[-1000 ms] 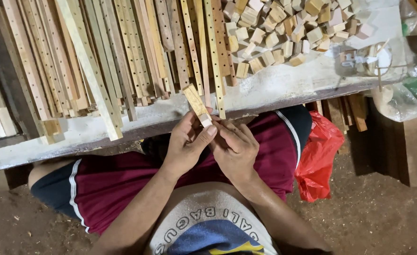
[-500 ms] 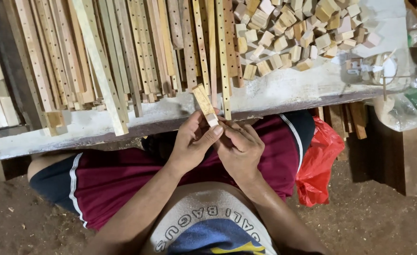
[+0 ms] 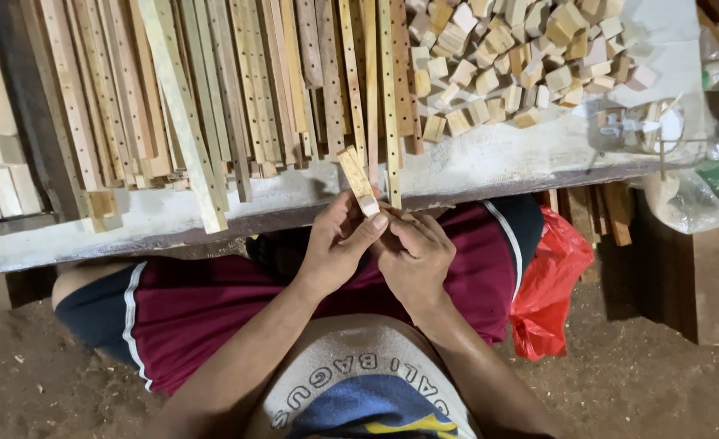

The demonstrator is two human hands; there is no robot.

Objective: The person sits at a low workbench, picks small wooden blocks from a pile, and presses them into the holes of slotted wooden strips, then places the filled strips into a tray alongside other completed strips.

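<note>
My left hand [image 3: 337,245] and my right hand [image 3: 415,254] meet over my lap, just below the front edge of a white workbench [image 3: 490,158]. Both grip a short pale wooden stick [image 3: 357,179] with small holes along it. The stick points up and away from me, its lower end hidden between my fingers. My left thumb lies along the stick's near end. My right fingers curl around the base from the right side.
Many long drilled wooden slats [image 3: 213,89] lie side by side on the bench. A heap of small wooden blocks [image 3: 506,57] sits at its back right. A red plastic bag [image 3: 551,284] hangs by my right leg. The floor is dirt and sawdust.
Both hands have stayed together on the stick. The stick and hands sit slightly higher and closer to the bench edge than a second ago.
</note>
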